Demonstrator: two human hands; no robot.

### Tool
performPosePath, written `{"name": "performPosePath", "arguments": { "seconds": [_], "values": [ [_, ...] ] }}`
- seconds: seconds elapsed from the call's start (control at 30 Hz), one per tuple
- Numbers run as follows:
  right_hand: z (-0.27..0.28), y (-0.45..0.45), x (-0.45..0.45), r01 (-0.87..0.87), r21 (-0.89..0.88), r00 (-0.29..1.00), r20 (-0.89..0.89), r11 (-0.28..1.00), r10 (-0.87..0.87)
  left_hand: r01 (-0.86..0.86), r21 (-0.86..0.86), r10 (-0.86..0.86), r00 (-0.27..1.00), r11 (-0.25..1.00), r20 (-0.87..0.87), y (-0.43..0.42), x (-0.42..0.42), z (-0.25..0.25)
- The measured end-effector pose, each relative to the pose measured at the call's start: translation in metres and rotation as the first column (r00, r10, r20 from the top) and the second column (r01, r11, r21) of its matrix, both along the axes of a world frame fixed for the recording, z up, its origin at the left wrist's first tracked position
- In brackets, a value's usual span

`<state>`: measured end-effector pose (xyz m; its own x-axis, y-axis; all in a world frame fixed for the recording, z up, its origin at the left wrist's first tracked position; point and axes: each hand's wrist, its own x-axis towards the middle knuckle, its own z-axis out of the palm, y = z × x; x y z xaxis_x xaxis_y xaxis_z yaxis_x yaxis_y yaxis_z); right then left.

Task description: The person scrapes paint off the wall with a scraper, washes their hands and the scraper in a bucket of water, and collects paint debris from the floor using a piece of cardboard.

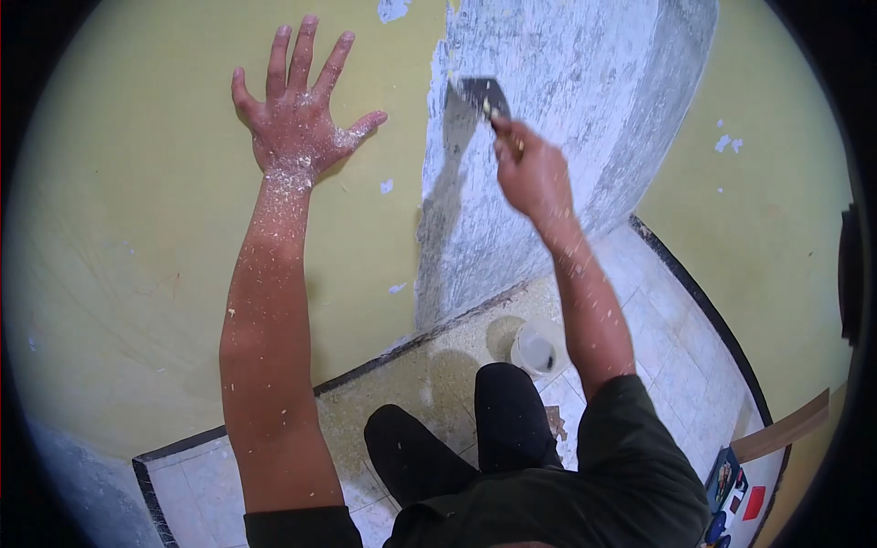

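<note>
My left hand [300, 119] lies flat with fingers spread on the yellow painted wall [365, 228], and white flakes dust its back and wrist. In my right hand [534, 178] is a scraper [482, 94], gripped by its handle. Its dark blade meets the wall near the ragged edge where yellow paint borders the bare grey-white patch [548, 119]. Paint flakes speckle my right forearm as well. Whether the blade has lifted any paint at its tip is too small to tell.
On the floor by my knees stands a white bucket [537, 352]. Paint crumbs litter the floor tiles [653, 324] along the wall's foot. At the lower right are a wooden board [781, 427] and several small items, one of them red [755, 502].
</note>
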<state>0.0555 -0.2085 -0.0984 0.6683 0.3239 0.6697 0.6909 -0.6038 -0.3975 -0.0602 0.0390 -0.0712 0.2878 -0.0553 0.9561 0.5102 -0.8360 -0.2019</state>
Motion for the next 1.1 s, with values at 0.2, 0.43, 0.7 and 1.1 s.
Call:
{"name": "performPosePath", "arguments": {
  "seconds": [0.2, 0.43, 0.7, 1.1],
  "values": [
    [0.018, 0.01, 0.01, -0.026, 0.091, 0.994, 0.106, 0.996, 0.017, 0.063, 0.024, -0.064, 0.998, 0.998, 0.021, -0.003, 0.003, 0.0],
    [-0.009, 0.006, 0.012, -0.043, 0.067, 0.994, 0.101, 0.997, 0.036, 0.108, 0.06, -0.112, 0.992, 0.992, 0.063, -0.003, 0.004, -0.001],
    [-0.011, 0.009, 0.008, -0.064, 0.018, 0.992, 0.111, 0.998, 0.061, 0.1, 0.086, -0.105, 0.993, 0.991, 0.057, -0.002, 0.009, -0.003],
    [-0.051, -0.003, 0.013, -0.163, 0.092, 0.982, 0.11, 0.982, 0.152, 0.016, 0.102, -0.021, 0.999, 0.995, 0.04, -0.008, 0.008, 0.0]
  ]
}}
